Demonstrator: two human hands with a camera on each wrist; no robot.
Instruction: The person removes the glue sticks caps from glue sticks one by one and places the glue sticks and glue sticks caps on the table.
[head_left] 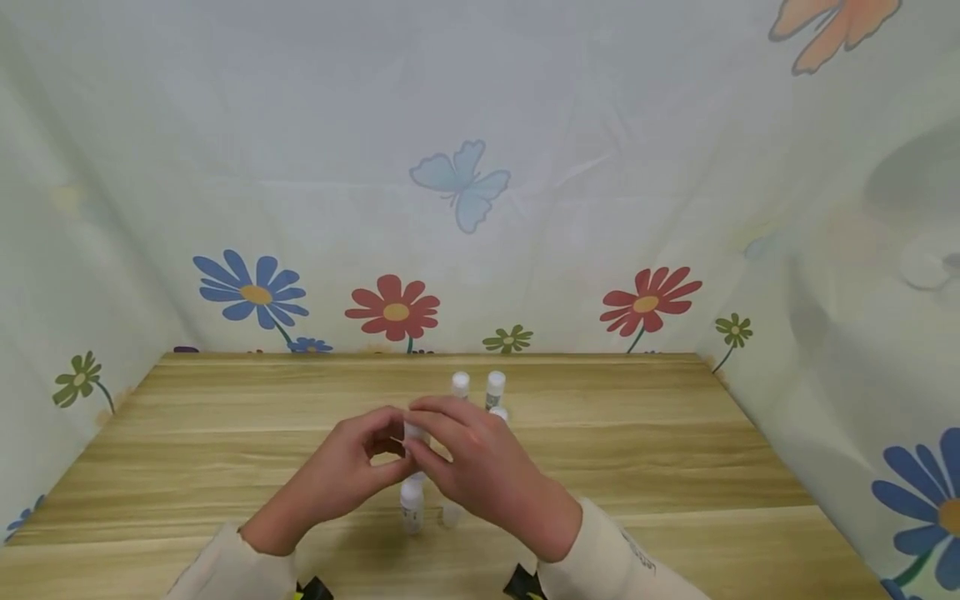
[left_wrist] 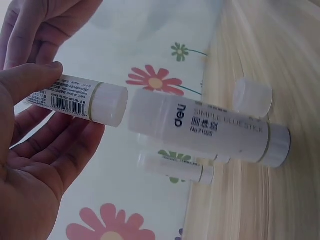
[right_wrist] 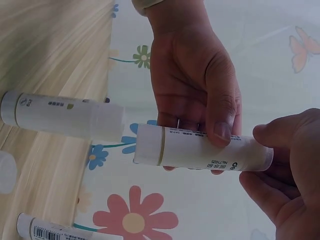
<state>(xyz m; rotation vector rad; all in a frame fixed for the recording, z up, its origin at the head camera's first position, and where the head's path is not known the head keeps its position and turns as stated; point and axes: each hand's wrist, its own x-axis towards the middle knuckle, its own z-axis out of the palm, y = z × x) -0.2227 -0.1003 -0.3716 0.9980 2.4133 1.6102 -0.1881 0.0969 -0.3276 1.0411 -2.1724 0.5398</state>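
Observation:
A white glue stick (right_wrist: 192,150) with printed text and a barcode is held above the table. My left hand (head_left: 348,467) grips it round the body, thumb on one side and fingers on the other. The thumb and fingers of my right hand (head_left: 480,458) pinch its ribbed end, as the right wrist view shows. Just below the held stick, another glue stick (left_wrist: 210,130) stands upright on the table, marked "deli simple glue stick". Beside that one sits a loose translucent white cap (left_wrist: 252,97), partly covered by my right hand in the head view.
Behind my hands, several more white glue sticks stand on the wood-grain table (head_left: 637,433), among them one at the back left (head_left: 460,385) and one at the back right (head_left: 495,389). A flower-printed curtain (head_left: 540,250) closes off the back and sides.

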